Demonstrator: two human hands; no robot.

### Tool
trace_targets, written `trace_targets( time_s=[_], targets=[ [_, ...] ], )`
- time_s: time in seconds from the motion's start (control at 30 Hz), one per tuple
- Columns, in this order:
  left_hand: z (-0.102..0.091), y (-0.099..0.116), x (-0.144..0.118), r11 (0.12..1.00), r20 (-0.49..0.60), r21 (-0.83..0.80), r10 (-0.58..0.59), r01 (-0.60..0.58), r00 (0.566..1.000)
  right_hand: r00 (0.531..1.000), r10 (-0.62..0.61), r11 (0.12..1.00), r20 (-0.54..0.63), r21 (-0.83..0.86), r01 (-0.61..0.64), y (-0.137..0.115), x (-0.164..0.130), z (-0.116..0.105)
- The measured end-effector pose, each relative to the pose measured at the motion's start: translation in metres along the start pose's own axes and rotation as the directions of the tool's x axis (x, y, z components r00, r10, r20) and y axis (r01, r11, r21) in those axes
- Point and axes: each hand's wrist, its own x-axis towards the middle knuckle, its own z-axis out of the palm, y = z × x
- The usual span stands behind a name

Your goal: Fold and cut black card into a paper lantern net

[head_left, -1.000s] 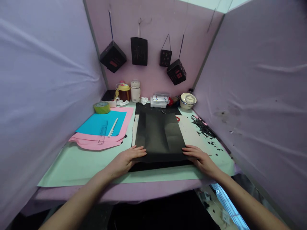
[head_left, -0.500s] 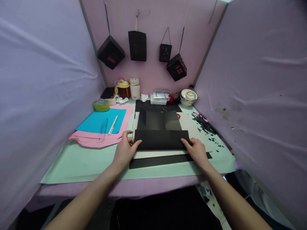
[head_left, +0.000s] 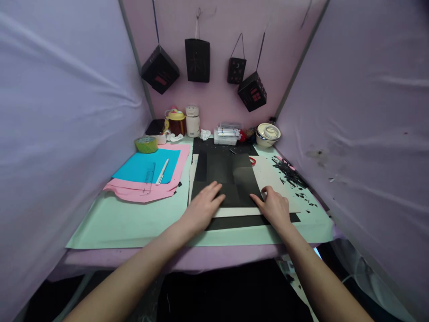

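Both hands lie flat and unclenched on the folded black paper sheet (head_left: 228,181): left hand (head_left: 201,208), right hand (head_left: 273,205); I'd press evenly along the crease

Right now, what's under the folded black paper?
Under the folded black paper a white sheet peeks out, with a black strip below it. Both hands press on top; anything else beneath is covered.

Both bare forearms rise from the lower frame toward the centre. The left hand (head_left: 201,209) lies flat, palm down, fingers spread and pointing up-right. The right hand (head_left: 274,206) sits beside it, fingers loosely curled, index finger extended leftward.
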Motion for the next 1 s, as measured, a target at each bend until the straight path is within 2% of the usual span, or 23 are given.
trace_targets(
  time_s=[0.03,0.13,0.23,0.3,0.33,0.4,0.43,0.47,0.53,0.63,0.73,0.83,1.0],
  targets=[
    [0.004,0.006,0.003,0.997,0.069,-0.053,0.059,-0.056,0.996,1.0,-0.001,1.0,0.01,0.008,0.001,0.001,0.001,0.0],
    [0.013,0.019,0.008,0.993,0.18,-0.12,0.044,-0.023,0.983,1.0,-0.017,0.999,0.021,0.028,0.016,0.003,0.001,-0.005],
    [0.017,0.024,0.008,0.992,0.209,-0.129,0.024,0.003,0.978,0.985,-0.137,0.989,-0.105,0.034,0.141,-0.006,-0.004,-0.015],
    [0.016,0.024,0.006,0.992,0.211,-0.123,0.027,-0.001,0.977,0.931,-0.312,0.943,-0.188,0.063,0.328,-0.019,-0.013,-0.018],
    [0.016,0.024,0.006,0.993,0.209,-0.12,0.028,-0.002,0.978,0.89,-0.415,0.896,-0.187,0.088,0.436,-0.027,-0.017,-0.018],
    [0.016,0.024,0.005,0.994,0.202,-0.113,0.03,-0.007,0.979,0.797,-0.598,0.783,-0.087,0.15,0.604,-0.042,-0.027,-0.014],
    [0.016,0.024,0.005,0.994,0.197,-0.112,0.032,-0.01,0.98,0.774,-0.632,0.76,-0.021,0.179,0.625,-0.047,-0.031,-0.01],
    [0.016,0.023,0.005,0.994,0.192,-0.111,0.032,-0.011,0.981,0.771,-0.635,0.762,0.039,0.198,0.617,-0.05,-0.033,-0.006],
    [0.017,0.023,0.004,0.994,0.184,-0.106,0.008,0.012,0.983,0.789,-0.601,0.794,0.129,0.205,0.572,-0.05,-0.036,0.001],
    [0.019,0.022,0.001,0.989,0.181,-0.087,-0.105,0.122,0.978,0.817,-0.543,0.839,0.194,0.171,0.517,-0.037,-0.034,0.005],
    [0.017,0.02,-0.002,0.968,0.179,-0.063,-0.229,0.243,0.957,0.862,-0.465,0.885,0.205,0.127,0.447,-0.019,-0.031,0.005],
    [0.012,0.02,-0.001,0.946,0.188,-0.061,-0.302,0.318,0.934,0.904,-0.382,0.924,0.19,0.093,0.371,-0.005,-0.03,0.008],
    [-0.005,0.022,0.015,0.915,0.174,0.006,-0.397,0.402,0.901,0.916,-0.36,0.933,0.178,0.071,0.353,0.003,-0.029,0.015]
  ],
)
